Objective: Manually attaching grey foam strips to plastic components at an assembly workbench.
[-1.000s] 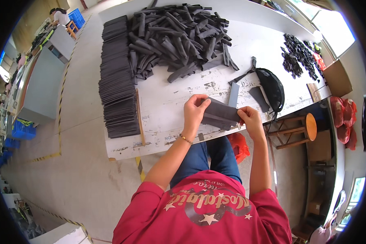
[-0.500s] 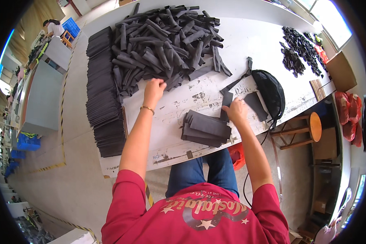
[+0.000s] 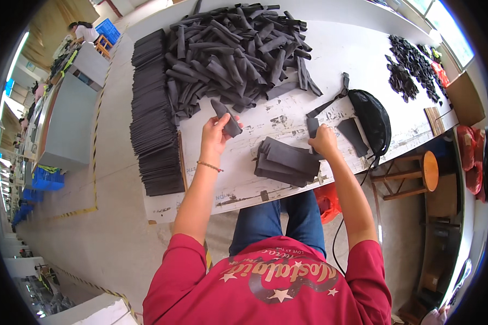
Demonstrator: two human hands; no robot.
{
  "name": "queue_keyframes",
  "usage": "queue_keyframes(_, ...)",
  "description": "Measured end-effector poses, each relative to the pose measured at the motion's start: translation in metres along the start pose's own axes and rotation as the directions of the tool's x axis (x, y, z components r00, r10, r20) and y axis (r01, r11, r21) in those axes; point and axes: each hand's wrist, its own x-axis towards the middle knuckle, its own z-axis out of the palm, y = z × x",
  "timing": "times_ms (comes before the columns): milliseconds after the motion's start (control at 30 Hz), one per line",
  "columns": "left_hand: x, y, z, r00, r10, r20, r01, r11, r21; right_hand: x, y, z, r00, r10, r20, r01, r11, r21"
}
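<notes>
My left hand (image 3: pixel 216 135) grips a curled dark grey fabric piece (image 3: pixel 226 115), raised a little over the white table just in front of a large heap of similar rolled pieces (image 3: pixel 228 59). To the right, my right hand (image 3: pixel 324 142) is closed at the lower end of a flat dark strip (image 3: pixel 313 127); its fingertips are partly hidden. Beside that hand, on its left, lies a small stack of flat dark fabric pieces (image 3: pixel 287 162). Right of it are another flat dark piece (image 3: pixel 352 136) and a black curved pouch with a strap (image 3: pixel 371 122).
A long row of tightly stacked dark pieces (image 3: pixel 154 119) borders the table (image 3: pixel 244 200) on the left. Small dark pieces (image 3: pixel 412 67) lie at the far right. A wooden stool (image 3: pixel 429 170) and red bags (image 3: pixel 470 157) stand right. Another person (image 3: pixel 84 32) sits far left.
My left hand has come back from the heap's near edge with a curled fabric piece in it. My right hand stays by the dark strip, its fingers more curled. The whole view has shifted slightly.
</notes>
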Motion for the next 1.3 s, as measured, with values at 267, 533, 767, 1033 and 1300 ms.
queue_keyframes(267,-0.037,-0.014,-0.018,0.998,-0.039,-0.052,0.024,0.965,-0.263,-0.003,0.047,-0.005,0.998,0.056,0.032,-0.060,0.988,0.140)
queue_keyframes(533,-0.082,-0.004,0.013,0.999,0.014,-0.031,-0.023,0.952,-0.306,-0.072,0.021,-0.061,0.978,-0.076,-0.195,0.208,0.456,0.865)
queue_keyframes(767,-0.121,0.000,0.039,0.992,-0.016,0.123,0.061,0.928,-0.367,-0.179,-0.127,-0.086,0.930,-0.280,-0.239,0.347,0.451,0.822)
queue_keyframes(1033,-0.150,0.004,0.035,0.995,-0.011,0.098,0.038,0.961,-0.273,-0.184,-0.158,-0.052,0.783,-0.482,-0.393,0.616,0.515,0.596)
queue_keyframes(1300,-0.147,0.017,0.020,0.974,0.198,-0.115,-0.228,0.867,-0.443,-0.198,-0.149,-0.051,0.865,-0.140,-0.482,0.480,0.512,0.713)
